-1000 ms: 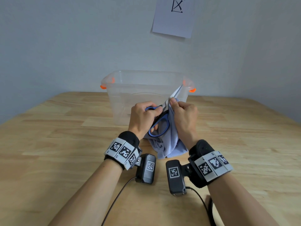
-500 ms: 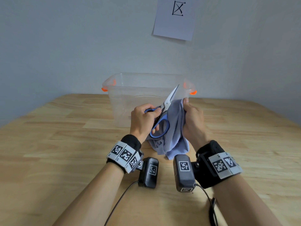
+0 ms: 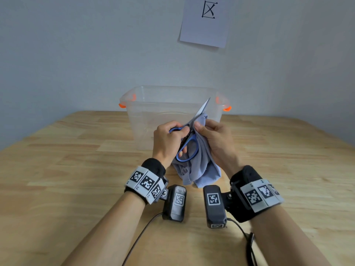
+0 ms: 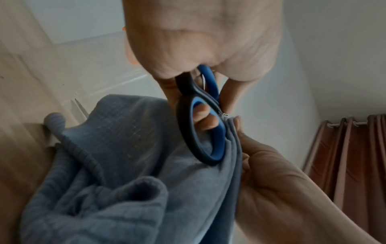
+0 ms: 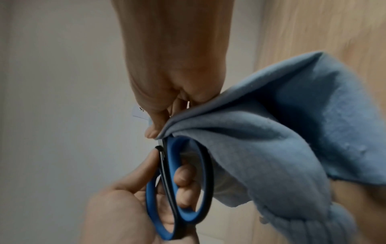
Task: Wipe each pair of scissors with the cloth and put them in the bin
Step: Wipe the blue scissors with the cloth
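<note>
My left hand (image 3: pixel 169 139) grips the blue-and-black handles of a pair of scissors (image 3: pixel 189 148), fingers through the loops (image 4: pixel 205 132) (image 5: pixel 188 181). The steel blades (image 3: pixel 203 108) point up and away, in front of the clear bin (image 3: pixel 172 116). My right hand (image 3: pixel 213 137) pinches a light blue cloth (image 3: pixel 197 169) around the lower part of the blades, just above the handles. The cloth (image 4: pixel 117 165) (image 5: pixel 282 132) hangs down between my wrists to the table. Only the blade tip shows above the cloth.
The clear plastic bin with orange latches (image 3: pixel 226 108) stands on the wooden table (image 3: pixel 76 169) just behind my hands; nothing shows inside it. A sheet of paper (image 3: pixel 205 20) hangs on the wall behind. Cables (image 3: pixel 138 239) trail from the wrist cameras toward me.
My right hand, with the cloth, slid off the blades, then came back down onto their base near the handles. The left hand kept its hold on the scissors.
</note>
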A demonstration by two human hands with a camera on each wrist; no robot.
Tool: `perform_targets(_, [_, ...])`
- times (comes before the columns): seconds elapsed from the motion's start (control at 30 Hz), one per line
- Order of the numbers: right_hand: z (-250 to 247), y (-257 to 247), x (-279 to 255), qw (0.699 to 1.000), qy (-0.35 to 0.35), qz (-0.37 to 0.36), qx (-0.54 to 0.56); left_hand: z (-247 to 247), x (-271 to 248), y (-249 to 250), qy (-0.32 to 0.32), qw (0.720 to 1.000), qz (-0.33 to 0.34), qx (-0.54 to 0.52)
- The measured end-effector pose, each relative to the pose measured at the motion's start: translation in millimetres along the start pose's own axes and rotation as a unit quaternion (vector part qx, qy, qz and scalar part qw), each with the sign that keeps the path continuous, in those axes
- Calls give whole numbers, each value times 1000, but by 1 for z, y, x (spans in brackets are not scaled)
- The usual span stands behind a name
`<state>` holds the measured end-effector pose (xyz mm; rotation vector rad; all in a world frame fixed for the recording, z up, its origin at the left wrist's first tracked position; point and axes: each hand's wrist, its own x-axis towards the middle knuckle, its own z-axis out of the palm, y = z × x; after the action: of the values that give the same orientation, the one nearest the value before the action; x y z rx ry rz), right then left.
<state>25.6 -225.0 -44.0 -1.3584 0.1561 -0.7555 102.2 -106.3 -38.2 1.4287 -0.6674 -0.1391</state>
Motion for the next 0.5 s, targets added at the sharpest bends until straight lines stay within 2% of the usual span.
perform_targets(0.3, [7, -3, -5, 995, 64, -53, -56, -3, -1, 1, -28, 1000, 3, 2])
perform_targets(0.5, [13, 7, 0, 979, 94, -87, -158, 2, -5, 1, -29, 999, 14, 11])
